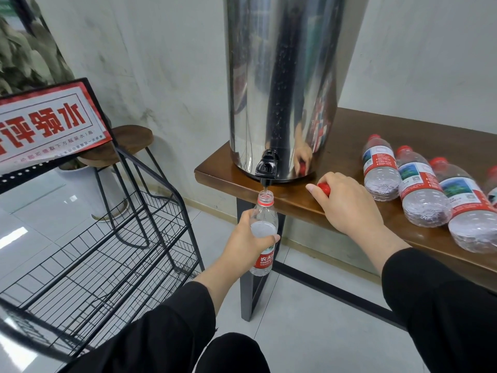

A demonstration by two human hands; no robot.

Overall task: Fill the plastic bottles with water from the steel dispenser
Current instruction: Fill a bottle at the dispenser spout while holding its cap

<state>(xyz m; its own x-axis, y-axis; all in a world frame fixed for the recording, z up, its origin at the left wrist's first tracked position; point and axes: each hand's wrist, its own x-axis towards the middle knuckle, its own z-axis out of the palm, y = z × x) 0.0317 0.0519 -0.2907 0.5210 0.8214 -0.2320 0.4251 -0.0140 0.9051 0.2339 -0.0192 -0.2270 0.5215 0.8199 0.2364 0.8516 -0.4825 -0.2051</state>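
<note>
A tall steel dispenser [282,84] stands on the left end of a brown wooden table [347,157], its black tap [266,165] hanging over the table edge. My left hand [246,242] grips an uncapped clear plastic bottle [265,211] with a red label, upright, its mouth right under the tap. Water shows inside the bottle near my fingers. My right hand [347,203] rests on the table edge and holds a red cap [325,188]. Three capped bottles [419,192] lie side by side on the table to the right.
A black wire rack [107,251] with a red and white sign [45,122] stands to the left on the tiled floor. Behind it are a wooden stool [131,135] and a plant. A fourth lying bottle [492,184] shows at the right edge.
</note>
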